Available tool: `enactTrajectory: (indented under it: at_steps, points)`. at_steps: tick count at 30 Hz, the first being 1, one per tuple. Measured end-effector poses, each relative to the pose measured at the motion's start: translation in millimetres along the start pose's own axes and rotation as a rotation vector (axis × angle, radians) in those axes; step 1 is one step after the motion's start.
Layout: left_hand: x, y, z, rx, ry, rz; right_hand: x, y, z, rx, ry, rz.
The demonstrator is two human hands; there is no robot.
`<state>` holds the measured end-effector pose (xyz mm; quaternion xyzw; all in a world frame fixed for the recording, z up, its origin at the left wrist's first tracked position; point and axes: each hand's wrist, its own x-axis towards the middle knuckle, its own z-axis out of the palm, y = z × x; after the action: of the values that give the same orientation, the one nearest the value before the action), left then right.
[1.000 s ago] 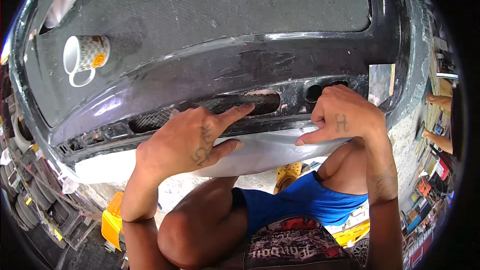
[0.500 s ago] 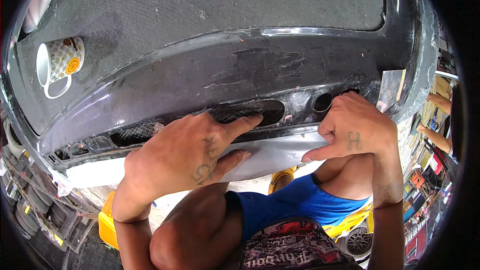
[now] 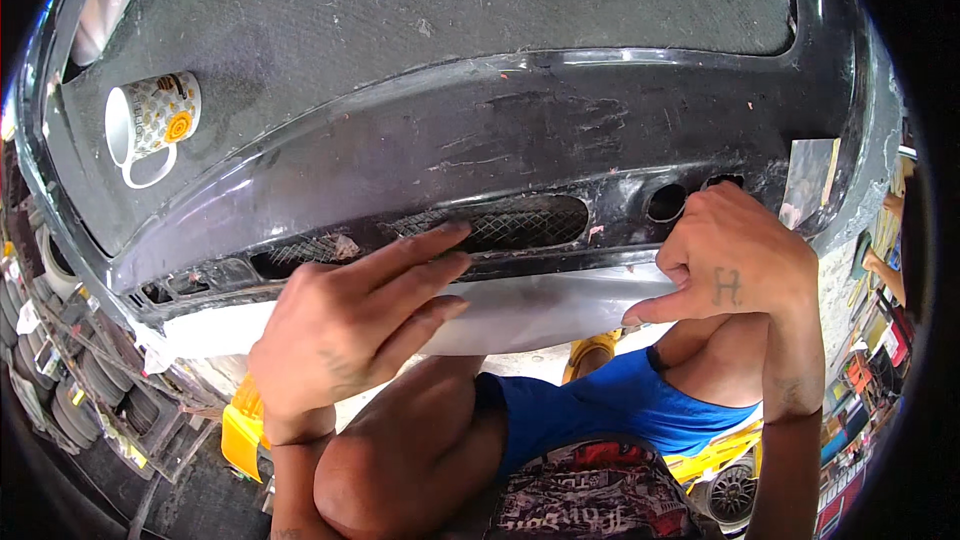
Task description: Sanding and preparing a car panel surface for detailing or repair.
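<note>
A large glossy black car panel (image 3: pixel 540 130) with scratches spans the view in front of me. Mesh grille openings (image 3: pixel 525 223) and a round hole (image 3: pixel 666 203) run along its near side. My left hand (image 3: pixel 360 315) hovers over the near edge by the mesh, open, its fingers stretched out and slightly blurred. At the right, my right hand (image 3: pixel 740 255) has its fingers hooked at a second hole (image 3: pixel 722 183). Its thumb reaches down against a pale silvery sheet (image 3: pixel 540 310) hanging below the edge. The tips of the hooked fingers are hidden.
A white patterned mug (image 3: pixel 155 125) lies on its side on the dark textured surface (image 3: pixel 420 10) at far left. A small pale card (image 3: pixel 808 180) sits right of my right hand. Yellow plastic (image 3: pixel 243 430) and stacked tyres (image 3: pixel 90 400) are lower left; assorted clutter is at far right.
My left hand has drawn back from the mesh opening, its fingers now spread above the edge. My right hand stays at the same hole. The whole view has shifted slightly.
</note>
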<state>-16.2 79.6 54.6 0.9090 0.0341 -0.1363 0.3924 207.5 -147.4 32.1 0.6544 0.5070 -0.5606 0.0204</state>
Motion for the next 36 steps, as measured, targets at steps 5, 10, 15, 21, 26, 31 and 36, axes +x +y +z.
enactTrajectory:
  at_steps: [5, 10, 15, 21, 26, 31, 36]
  points:
    - [4.2, -4.3, 7.9, 0.02, 0.014, 0.038, -2.5, 1.8, 3.0, 0.02, 0.055, -0.014]
    - [9.7, 2.2, 14.5, -0.133, -0.116, -0.167, -0.3, 0.3, 2.7, 0.06, 0.025, 0.037]
    - [16.7, -1.9, 20.5, -0.128, 0.071, -0.037, -3.8, -1.4, -0.6, -0.008, 0.053, -0.023]
    - [38.3, 4.0, 9.9, 0.205, 0.43, 0.227, -3.9, -1.4, -1.0, 0.018, 0.057, -0.025]
    - [70.7, 11.3, 16.8, 0.332, 0.257, 0.023, -4.5, -1.7, 1.0, -0.009, 0.064, -0.022]
    - [55.4, 12.4, -3.7, 0.232, 0.357, 0.118, -5.1, 6.8, 10.8, 0.028, 0.183, -0.109]
    - [23.1, 30.9, 4.2, -0.091, 0.185, 0.077, -8.2, 4.7, 6.1, -0.004, 0.151, -0.073]
